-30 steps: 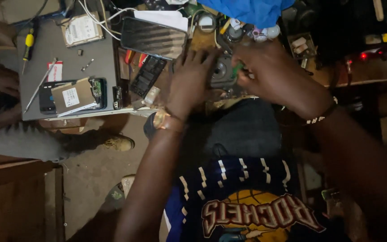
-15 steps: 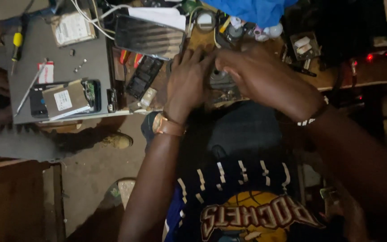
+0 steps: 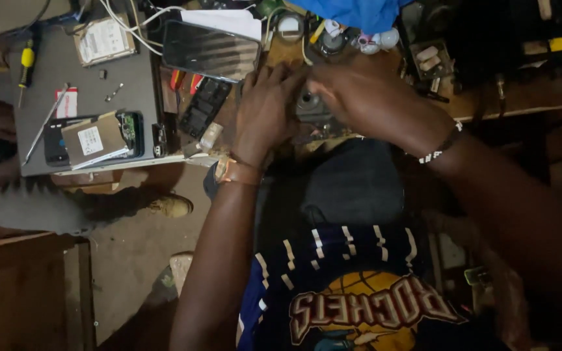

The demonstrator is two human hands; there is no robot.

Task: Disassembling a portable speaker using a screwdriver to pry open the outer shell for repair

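Both hands meet over a small dark grey device that lies near the front edge of the cluttered wooden workbench, about midway along it. The left hand rests palm down on the left part of the device, fingers curled loosely and pressed together, a brown wristband at the wrist. The right hand comes in from the right, fingers bent down over the device's far side, with a black and white beaded bracelet on its wrist. The hands cover most of the device, so I cannot tell whether either one actually grips it or only presses on it. Just left of the left hand lie a black keypad part and, beyond it toward the back edge, a dark phone with its screen up. Further left, a grey mat covers the left end of the bench; on it sit an opened phone near the front edge, a silver hard drive at the back left corner, a yellow-handled screwdriver at the left edge, and 1 thin metal tool lying slantwise. A blue cloth hangs over the back edge above the right hand.
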